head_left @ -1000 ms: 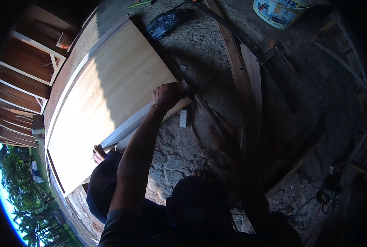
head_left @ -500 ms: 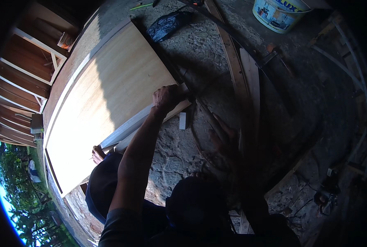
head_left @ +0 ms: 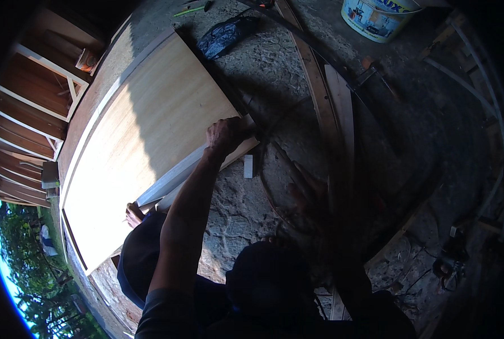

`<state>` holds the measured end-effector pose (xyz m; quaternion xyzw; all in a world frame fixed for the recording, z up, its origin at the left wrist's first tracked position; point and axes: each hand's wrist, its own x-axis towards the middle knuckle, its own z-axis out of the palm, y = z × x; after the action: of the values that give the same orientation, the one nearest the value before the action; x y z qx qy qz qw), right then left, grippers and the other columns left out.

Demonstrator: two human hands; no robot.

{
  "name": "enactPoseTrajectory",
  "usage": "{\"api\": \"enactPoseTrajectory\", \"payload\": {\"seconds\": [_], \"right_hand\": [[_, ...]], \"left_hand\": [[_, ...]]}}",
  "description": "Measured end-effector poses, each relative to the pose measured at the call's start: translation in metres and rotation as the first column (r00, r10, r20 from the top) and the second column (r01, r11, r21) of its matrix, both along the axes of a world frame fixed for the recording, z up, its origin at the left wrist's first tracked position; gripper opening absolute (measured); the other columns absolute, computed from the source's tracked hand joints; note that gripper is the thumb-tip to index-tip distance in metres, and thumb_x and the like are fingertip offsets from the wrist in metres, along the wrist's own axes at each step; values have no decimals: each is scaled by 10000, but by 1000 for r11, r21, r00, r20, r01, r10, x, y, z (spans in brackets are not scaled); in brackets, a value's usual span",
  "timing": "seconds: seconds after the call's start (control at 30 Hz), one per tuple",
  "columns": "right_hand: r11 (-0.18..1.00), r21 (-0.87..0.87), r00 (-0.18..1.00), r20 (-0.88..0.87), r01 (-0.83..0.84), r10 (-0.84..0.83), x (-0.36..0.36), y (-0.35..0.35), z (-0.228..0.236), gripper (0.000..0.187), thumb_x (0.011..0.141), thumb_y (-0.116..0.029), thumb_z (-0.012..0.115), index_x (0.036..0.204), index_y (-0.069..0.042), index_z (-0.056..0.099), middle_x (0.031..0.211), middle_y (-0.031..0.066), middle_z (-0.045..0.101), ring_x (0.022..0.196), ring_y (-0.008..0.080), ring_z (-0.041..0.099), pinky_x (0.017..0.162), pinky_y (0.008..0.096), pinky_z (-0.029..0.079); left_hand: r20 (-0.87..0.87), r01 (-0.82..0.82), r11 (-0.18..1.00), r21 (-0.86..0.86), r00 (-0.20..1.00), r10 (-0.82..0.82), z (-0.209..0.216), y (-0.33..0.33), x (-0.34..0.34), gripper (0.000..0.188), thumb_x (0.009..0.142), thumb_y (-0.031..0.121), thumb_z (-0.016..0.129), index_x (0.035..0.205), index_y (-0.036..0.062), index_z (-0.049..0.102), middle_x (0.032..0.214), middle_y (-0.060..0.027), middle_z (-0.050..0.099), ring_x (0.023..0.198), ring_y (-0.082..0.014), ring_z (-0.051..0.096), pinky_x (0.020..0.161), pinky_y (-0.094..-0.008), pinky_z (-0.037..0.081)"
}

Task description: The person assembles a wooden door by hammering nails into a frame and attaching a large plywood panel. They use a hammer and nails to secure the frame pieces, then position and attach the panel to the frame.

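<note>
My left hand (head_left: 225, 135) is closed over the end of a pale wooden strip (head_left: 175, 170), which lies along the near edge of a large plywood panel (head_left: 178, 96). In deep shadow to its right, my right hand (head_left: 309, 195) appears closed around a slim rod-like handle (head_left: 286, 158); the rod's far end is too dark to tell. A small white block (head_left: 248, 166) lies on the rough ground between my hands. Shadow cuts across the panel, its left part in bright sun.
Long wooden boards (head_left: 314, 79) and a dark metal bar clamp (head_left: 342, 76) lie on the right. Beyond them stands a paint bucket (head_left: 376, 20). A black plastic bag (head_left: 226, 35) sits beyond the panel. Wooden frames (head_left: 37, 96) stand far left; a dark power tool (head_left: 451, 260) lies right.
The view has shifted slightly, moving the scene a little left and up. My left hand keeps its place on the strip. My right hand has moved slightly and looks darker.
</note>
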<state>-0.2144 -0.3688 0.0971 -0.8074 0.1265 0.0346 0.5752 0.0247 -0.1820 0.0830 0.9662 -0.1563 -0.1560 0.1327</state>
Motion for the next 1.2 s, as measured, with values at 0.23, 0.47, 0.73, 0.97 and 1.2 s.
{"api": "enactPoseTrajectory", "payload": {"seconds": [0.23, 0.47, 0.73, 0.97, 1.2], "right_hand": [[918, -384, 995, -71, -95, 73, -142, -18, 4, 550, 925, -143, 678, 1446, -77, 516, 1167, 155, 681, 856, 190, 687, 772, 329, 561], [981, -193, 953, 297, 5, 54, -9, 12, -27, 561, 913, -158, 698, 1437, -62, 523, 1244, 202, 648, 915, 212, 685, 776, 360, 572], [1000, -9, 858, 513, -23, 24, -52, -5, 12, 560, 903, -163, 709, 1409, -32, 506, 1088, 166, 589, 891, 244, 642, 744, 393, 573], [762, -633, 699, 607, 138, 378, -32, -3, 11, 563, 826, -171, 750, 1356, -57, 600, 719, 13, 609, 565, 160, 588, 559, 331, 493], [814, -573, 702, 619, 96, 353, -3, 59, 18, 577, 827, -140, 740, 1385, -121, 591, 1118, 90, 621, 1018, 228, 615, 855, 410, 495]], "left_hand": [[-62, 15, 999, 49, 998, -12, 3, -4, 4, 674, 751, 699, 716, 1039, 90, 748, 983, -168, 731, 963, -348, 696, 855, -483, 515], [145, 65, 992, 113, 986, -81, -5, 13, -6, 609, 813, 625, 702, 1114, 96, 725, 1043, -175, 733, 1020, -355, 696, 881, -489, 532], [166, 142, 978, -152, 979, -117, -16, 17, -5, 606, 914, 602, 602, 1236, 89, 610, 1146, -158, 702, 1024, -379, 689, 883, -521, 521], [-531, -334, 662, -672, 839, -116, 84, -14, -23, 431, 970, 354, 660, 1260, 45, 585, 1083, -101, 694, 934, -187, 700, 780, -335, 592], [-420, -368, 441, -819, 907, -24, 77, 56, 77, 327, 1013, 264, 609, 1212, 5, 614, 1110, -103, 680, 1000, -209, 666, 905, -364, 550]]}}
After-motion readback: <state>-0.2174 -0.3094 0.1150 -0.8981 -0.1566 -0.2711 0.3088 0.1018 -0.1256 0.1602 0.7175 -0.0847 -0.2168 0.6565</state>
